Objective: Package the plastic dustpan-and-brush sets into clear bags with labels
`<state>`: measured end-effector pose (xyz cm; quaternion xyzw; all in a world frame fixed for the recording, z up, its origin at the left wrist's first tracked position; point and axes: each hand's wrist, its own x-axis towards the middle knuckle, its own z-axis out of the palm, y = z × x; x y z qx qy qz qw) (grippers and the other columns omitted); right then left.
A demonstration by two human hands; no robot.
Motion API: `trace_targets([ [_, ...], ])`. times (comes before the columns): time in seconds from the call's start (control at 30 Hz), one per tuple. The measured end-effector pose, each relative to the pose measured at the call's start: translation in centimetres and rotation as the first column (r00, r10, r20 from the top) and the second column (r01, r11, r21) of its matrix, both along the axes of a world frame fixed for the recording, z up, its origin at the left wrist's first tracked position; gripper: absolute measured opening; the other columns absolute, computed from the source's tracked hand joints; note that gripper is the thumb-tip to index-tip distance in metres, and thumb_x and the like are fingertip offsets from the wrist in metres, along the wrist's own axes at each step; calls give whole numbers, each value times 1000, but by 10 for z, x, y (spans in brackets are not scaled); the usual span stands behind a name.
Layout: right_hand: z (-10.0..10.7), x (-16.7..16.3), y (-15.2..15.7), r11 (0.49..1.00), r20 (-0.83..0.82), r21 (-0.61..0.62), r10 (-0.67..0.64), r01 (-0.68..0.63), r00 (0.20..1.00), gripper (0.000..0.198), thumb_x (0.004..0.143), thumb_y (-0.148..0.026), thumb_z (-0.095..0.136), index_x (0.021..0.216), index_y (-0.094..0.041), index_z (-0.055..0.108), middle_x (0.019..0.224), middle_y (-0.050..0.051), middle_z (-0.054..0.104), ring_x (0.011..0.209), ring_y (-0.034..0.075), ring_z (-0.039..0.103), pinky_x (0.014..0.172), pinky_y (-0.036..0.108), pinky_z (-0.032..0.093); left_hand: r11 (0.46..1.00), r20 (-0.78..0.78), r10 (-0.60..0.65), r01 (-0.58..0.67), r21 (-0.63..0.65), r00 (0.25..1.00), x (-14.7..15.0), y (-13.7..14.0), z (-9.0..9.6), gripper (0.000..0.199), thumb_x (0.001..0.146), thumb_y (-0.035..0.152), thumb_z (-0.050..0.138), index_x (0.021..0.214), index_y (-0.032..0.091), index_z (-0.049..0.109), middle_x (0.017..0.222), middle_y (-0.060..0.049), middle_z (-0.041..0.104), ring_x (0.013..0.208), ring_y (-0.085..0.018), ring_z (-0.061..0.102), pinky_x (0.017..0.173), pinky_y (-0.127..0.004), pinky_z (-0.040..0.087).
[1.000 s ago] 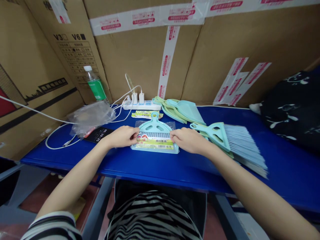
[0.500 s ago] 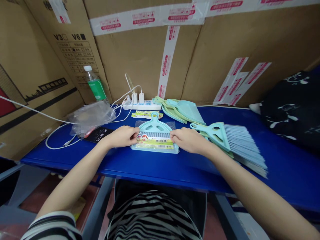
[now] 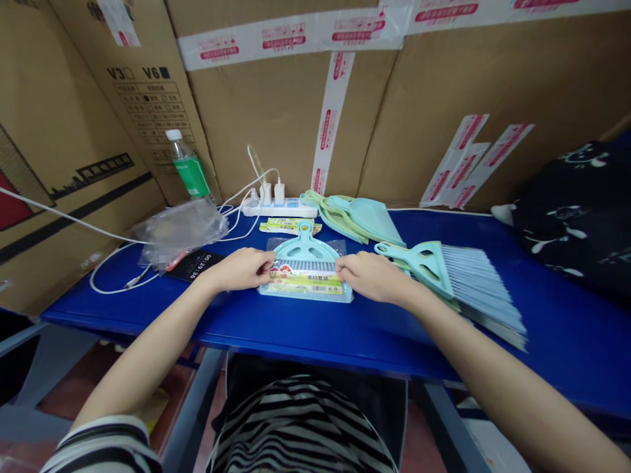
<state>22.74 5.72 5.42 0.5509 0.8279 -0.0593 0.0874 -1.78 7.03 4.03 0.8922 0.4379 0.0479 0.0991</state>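
A light-blue mini dustpan and brush set (image 3: 306, 252) in a clear plastic bag lies flat on the blue table, its round handle loop pointing away from me. Across the bristles runs a yellow-green printed label (image 3: 308, 281). My left hand (image 3: 246, 268) is closed, pinching the bag's left edge. Opposite it, my right hand (image 3: 365, 274) pinches the right edge between closed fingers. Just right of that hand are loose brushes (image 3: 424, 263) in blue and green, piled with their bristles to the right. Behind the set lie more printed labels (image 3: 288, 225).
Several blue and green dustpans (image 3: 369, 213) are stacked at the back. A power strip (image 3: 280, 208) with chargers and white cables stands beside them. At left are clear plastic bags (image 3: 182, 226), a green-labelled bottle (image 3: 190, 167) and a phone (image 3: 194, 265). Cardboard (image 3: 276, 98) walls the rear; black patterned fabric (image 3: 576, 210) sits right.
Both hands stay in place on the bagged set. The printed label's lettering looks slightly shifted and clearer than before; otherwise the scene is the same.
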Motion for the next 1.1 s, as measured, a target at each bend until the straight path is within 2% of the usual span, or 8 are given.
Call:
trace_targets([
  [1.1, 1, -1, 0, 1000, 9, -5, -5, 5, 1000, 35, 88, -15, 31, 89, -20, 66, 87, 8, 69, 83, 22, 62, 59, 28, 30, 1000, 9, -14, 14, 19, 1000, -1, 1, -1, 12, 70, 18, 44, 61, 21, 35, 50, 6, 44, 46, -9, 39, 50, -24, 24],
])
